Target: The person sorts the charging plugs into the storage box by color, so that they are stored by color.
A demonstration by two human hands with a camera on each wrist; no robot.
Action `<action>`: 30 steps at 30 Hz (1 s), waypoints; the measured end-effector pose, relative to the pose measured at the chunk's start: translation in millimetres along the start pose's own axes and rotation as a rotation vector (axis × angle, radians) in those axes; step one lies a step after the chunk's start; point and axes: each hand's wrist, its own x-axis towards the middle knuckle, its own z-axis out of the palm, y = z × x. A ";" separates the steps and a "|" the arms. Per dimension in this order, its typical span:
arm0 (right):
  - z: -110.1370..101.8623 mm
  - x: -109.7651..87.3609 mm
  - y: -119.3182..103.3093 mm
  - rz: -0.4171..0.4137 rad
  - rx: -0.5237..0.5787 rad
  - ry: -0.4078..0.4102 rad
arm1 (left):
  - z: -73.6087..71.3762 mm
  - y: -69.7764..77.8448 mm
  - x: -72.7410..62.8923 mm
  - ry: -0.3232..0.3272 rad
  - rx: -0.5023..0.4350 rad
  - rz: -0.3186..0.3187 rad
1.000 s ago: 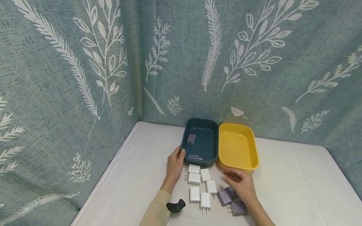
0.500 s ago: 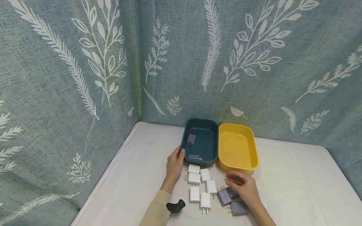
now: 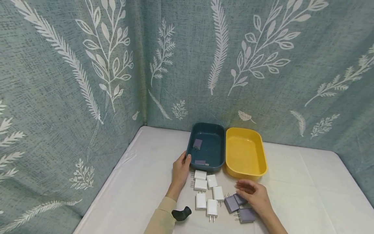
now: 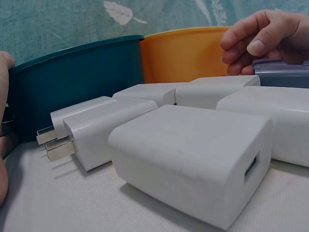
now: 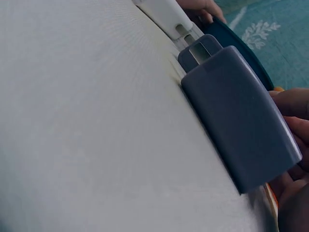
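The right hand (image 3: 255, 196) hovers with loosely curled fingers over the purple chargers (image 3: 232, 203), prongs pointing far-left on the bench (image 3: 306, 201), while the left hand (image 3: 180, 170) grips the teal tray (image 3: 217, 162).

Yellow bin (image 3: 244, 153) toward the back of the bench (image 3: 306, 195), close to the curtain (image 3: 87, 81). Six white chargers (image 3: 212, 181) flat in a loose cluster in front of it and to its left, some touching, several prongs toward the left or the near edge. White creased cloth over the bench. Teal curtain with white leaves and fronds along the back and left side.
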 end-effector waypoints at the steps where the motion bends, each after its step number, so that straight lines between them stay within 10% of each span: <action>1: -0.6 0.0 0.0 0.012 -0.004 -0.003 | -0.1 0.2 -0.1 -0.002 -0.002 -0.003; 30: -31.4 2.3 14.3 -0.096 0.076 -0.357 | -0.5 -0.9 -0.6 0.000 0.007 -0.014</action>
